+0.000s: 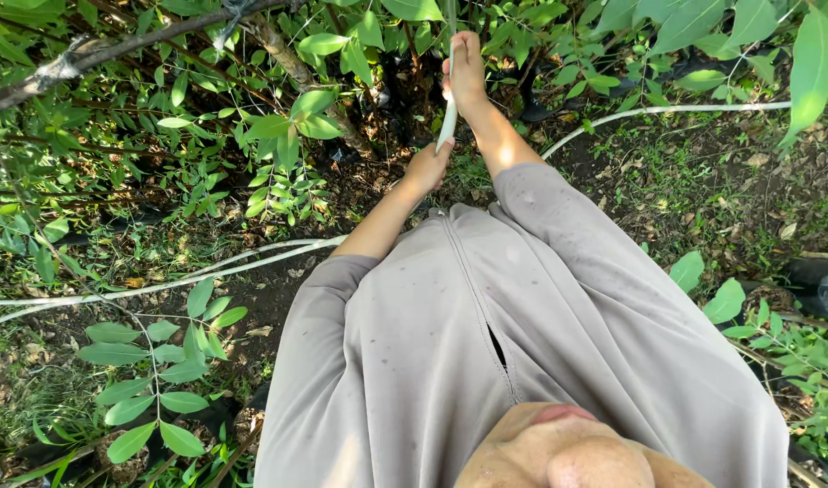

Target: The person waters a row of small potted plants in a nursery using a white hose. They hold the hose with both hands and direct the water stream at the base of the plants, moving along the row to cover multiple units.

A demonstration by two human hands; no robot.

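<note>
This is an outdoor growing place, a garden plot or orchard rather than any room: bare dark soil [703, 194] strewn with dry fallen leaves and patches of low weeds lies underfoot, lit by dappled sun. Young trees crowd in, with woody branches [116, 45] overhead and sprays of long green leaves [161, 380] on thin stems all around. Pale thin hoses [161, 287] run across the ground between the plants, the kind laid for watering, and dark plastic sheeting [816, 285] shows at the right edge.
</note>
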